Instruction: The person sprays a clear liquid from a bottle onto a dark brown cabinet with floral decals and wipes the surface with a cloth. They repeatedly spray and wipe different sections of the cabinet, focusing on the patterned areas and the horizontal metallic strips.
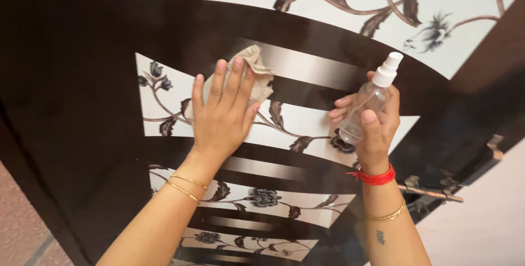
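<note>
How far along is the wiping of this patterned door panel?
Done: cannot tell; no wet streaks or dirt show. In hand: left hand presses a beige cloth flat on the floral door panel; right hand holds a clear spray bottle. Left: cannot tell.

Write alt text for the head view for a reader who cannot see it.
A left hand presses a crumpled beige cloth flat against a glossy dark brown cabinet door with white floral panels, while the right hand holds a small clear plastic spray bottle with a white nozzle beside it.
</note>
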